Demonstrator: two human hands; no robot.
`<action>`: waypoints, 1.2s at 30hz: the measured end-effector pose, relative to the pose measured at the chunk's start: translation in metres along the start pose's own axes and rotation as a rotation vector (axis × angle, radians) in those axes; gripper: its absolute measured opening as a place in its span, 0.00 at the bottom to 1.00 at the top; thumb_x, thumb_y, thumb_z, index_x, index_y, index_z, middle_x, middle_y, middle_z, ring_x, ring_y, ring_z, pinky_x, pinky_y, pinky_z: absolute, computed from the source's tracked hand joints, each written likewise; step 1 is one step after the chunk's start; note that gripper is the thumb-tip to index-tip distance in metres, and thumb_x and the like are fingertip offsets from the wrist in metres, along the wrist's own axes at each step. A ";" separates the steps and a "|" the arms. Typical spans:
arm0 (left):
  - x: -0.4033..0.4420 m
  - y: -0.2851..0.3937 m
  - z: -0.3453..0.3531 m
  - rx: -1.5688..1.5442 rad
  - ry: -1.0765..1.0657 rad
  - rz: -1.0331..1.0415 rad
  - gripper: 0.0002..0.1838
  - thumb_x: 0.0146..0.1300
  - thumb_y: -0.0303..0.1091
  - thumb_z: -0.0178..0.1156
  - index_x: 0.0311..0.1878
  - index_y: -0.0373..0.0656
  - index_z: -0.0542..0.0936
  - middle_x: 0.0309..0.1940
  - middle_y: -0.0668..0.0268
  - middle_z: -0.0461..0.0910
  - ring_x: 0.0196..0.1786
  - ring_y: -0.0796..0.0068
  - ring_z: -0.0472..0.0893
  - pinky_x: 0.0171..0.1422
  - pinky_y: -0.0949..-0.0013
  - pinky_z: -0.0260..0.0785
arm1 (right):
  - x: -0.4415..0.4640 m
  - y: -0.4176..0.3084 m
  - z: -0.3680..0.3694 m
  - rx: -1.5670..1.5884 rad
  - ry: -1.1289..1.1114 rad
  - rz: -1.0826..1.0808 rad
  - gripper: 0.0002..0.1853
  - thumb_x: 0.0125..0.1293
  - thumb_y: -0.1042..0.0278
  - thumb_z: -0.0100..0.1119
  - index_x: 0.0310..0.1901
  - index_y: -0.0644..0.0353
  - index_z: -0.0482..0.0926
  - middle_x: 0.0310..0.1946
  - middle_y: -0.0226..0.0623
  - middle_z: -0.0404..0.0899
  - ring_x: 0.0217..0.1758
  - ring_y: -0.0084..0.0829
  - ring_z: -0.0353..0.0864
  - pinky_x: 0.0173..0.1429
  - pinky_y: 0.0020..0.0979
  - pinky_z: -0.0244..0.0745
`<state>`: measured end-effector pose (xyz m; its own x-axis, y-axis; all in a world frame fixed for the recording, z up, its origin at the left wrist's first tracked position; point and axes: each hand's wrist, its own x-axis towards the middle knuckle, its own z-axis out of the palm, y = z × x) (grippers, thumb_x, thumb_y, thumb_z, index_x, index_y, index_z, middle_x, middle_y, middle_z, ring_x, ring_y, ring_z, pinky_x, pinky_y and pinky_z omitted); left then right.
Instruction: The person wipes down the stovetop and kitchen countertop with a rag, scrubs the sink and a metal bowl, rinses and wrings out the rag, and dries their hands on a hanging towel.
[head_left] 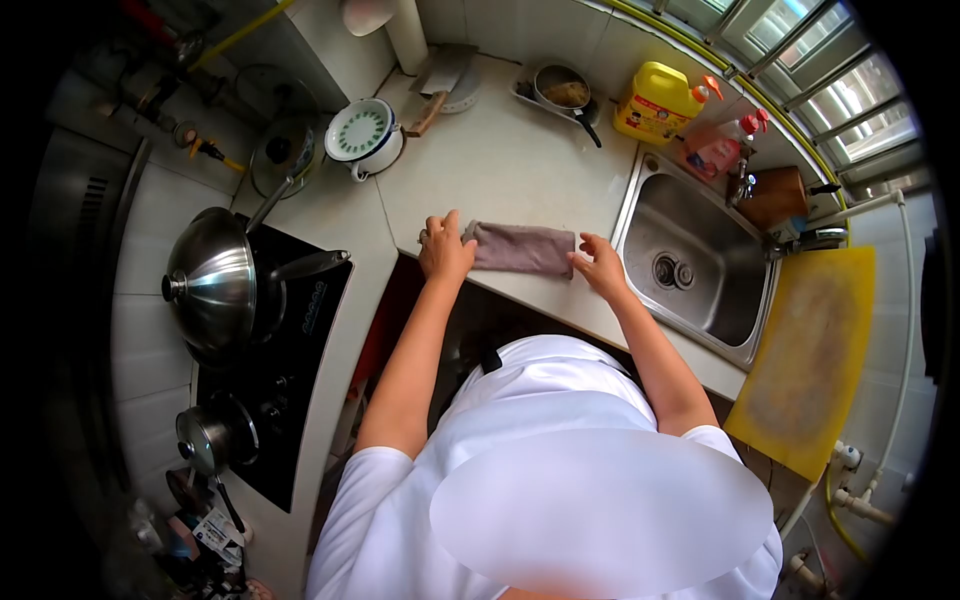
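Note:
A greyish-mauve cloth (523, 248), folded into a flat oblong, lies along the front edge of the pale counter. At its left end is my left hand (447, 250), fingers apart, with the thumb by the cloth's edge. My right hand (601, 267) is at the opposite end, its thumb touching the cloth's corner and its forefinger held apart from the thumb. Neither hand grips the cloth. The undersides of the fingers are partly hidden.
Right of the cloth is a steel sink (690, 265), with a yellow board (805, 355) beyond. A yellow jug (660, 103), a small pan (563, 88), a cleaver (435, 95) and an enamel pot (365, 140) stand behind. A lidded wok (215, 285) sits on the left hob.

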<state>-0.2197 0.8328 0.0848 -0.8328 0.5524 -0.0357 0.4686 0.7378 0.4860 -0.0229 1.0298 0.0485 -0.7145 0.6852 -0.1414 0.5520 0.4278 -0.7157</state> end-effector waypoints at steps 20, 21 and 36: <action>-0.079 0.044 0.041 -0.162 -0.425 0.231 0.26 0.44 0.38 0.71 0.50 0.48 0.78 0.55 0.60 0.70 0.62 0.54 0.66 0.63 0.54 0.65 | 0.003 -0.022 -0.011 -0.185 -0.053 -0.597 0.26 0.57 0.69 0.63 0.59 0.52 0.71 0.60 0.46 0.65 0.62 0.48 0.65 0.63 0.43 0.64; -0.092 0.043 0.030 -0.201 -0.393 0.176 0.24 0.46 0.38 0.70 0.49 0.48 0.78 0.53 0.59 0.71 0.60 0.55 0.68 0.61 0.55 0.66 | 0.000 -0.031 -0.006 -0.225 -0.126 -0.705 0.28 0.56 0.67 0.65 0.60 0.51 0.71 0.63 0.48 0.63 0.65 0.50 0.62 0.66 0.45 0.61; -0.173 0.013 -0.049 -1.130 0.289 -0.192 0.17 0.69 0.46 0.53 0.35 0.40 0.79 0.24 0.65 0.80 0.28 0.72 0.81 0.36 0.69 0.74 | -0.055 -0.160 0.079 0.991 -1.358 0.342 0.17 0.70 0.48 0.46 0.39 0.55 0.74 0.19 0.27 0.69 0.22 0.23 0.69 0.27 0.25 0.66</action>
<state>-0.0840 0.7281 0.1404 -0.9650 0.2543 -0.0641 -0.0773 -0.0425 0.9961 -0.1065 0.8767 0.1167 -0.7430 -0.5159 -0.4263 0.6628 -0.4789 -0.5757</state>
